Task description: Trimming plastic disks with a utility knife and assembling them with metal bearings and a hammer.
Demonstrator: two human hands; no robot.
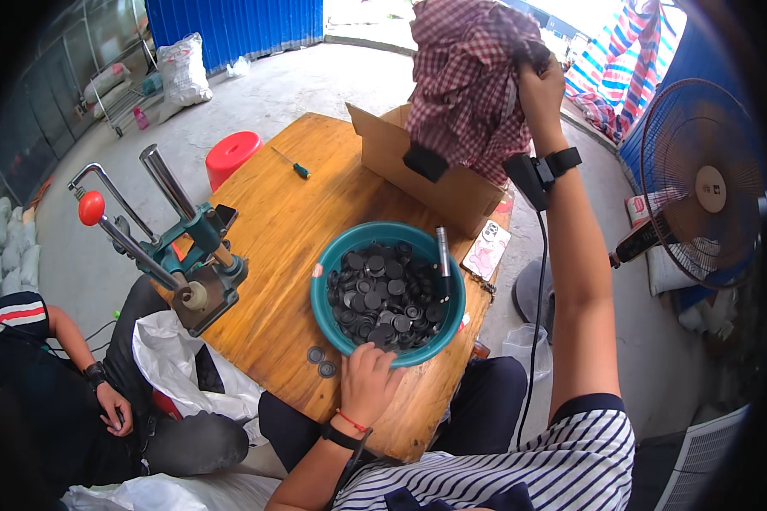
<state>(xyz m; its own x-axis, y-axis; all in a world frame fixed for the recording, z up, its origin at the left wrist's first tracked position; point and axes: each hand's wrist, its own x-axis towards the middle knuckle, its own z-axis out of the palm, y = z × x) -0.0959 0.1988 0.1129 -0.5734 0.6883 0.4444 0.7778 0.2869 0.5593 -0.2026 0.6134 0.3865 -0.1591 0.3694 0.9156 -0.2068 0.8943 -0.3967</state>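
Left hand [371, 379] over near rim of teal basin [318, 298] on desk [273, 247], grip unclear; black discs [375, 289] heaped inside, lower ones buried. Beyond, cardboard box [418, 183], part-hidden by checked cloth [469, 94], right hand [543, 83] clamped on it, top cut off.

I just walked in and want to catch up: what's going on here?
The person's right hand holds up a bunched red checked cloth by the cardboard box on the wooden table. The left hand is at the near rim of the green basin, which holds many black round pieces; whether it grasps one is hard to tell. Two loose round pieces lie beside the basin. A lever press stands at the left.
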